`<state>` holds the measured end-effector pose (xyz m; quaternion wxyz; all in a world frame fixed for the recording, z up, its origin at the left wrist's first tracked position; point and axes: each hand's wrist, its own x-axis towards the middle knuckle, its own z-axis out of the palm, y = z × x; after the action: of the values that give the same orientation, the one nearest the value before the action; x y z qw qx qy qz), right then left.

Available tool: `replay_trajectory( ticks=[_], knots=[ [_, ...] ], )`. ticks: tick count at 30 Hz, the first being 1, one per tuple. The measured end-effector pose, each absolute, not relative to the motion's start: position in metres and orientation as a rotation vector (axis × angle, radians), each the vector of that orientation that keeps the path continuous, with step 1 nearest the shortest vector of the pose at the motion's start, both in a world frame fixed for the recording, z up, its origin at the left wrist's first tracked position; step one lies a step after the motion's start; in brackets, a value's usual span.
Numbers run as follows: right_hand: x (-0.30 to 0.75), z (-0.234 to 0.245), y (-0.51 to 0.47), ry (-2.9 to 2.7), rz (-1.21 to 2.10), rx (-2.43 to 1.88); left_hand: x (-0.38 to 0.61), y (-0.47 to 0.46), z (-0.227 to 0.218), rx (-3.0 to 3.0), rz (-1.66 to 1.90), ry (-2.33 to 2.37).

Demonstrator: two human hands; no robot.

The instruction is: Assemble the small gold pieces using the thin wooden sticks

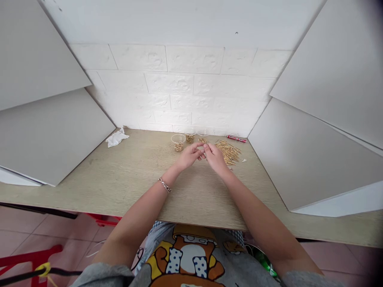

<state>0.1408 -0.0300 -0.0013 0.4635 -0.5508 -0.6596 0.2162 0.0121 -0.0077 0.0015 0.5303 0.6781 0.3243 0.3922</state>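
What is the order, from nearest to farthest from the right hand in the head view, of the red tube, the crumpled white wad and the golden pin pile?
1. Golden pin pile, just right of the right hand.
2. Red tube, behind the pile, near the wall.
3. Crumpled white wad, on the table's left side.

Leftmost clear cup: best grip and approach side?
I'd pinch the leftmost cup by its upper wall, just under the rim, coming from the left: it stands upright, its gold pieces sit low inside, and a second cup stands close behind on its right.
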Motion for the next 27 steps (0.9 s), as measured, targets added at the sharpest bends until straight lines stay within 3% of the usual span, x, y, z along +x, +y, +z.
replay_trajectory(
  ticks=[10,20,27],
  knots=[
    [0.140,-0.007,-0.027,-1.565,0.529,-1.396,0.011,-0.009,0.010,1.215,1.062,0.888],
    [0.127,-0.017,-0.024,-1.093,1.480,-1.094,0.010,-0.008,0.004,1.128,1.177,0.752],
    [0.122,-0.015,-0.027,-0.911,1.605,-0.862,0.012,-0.007,-0.004,1.150,1.076,0.614]
  ],
)
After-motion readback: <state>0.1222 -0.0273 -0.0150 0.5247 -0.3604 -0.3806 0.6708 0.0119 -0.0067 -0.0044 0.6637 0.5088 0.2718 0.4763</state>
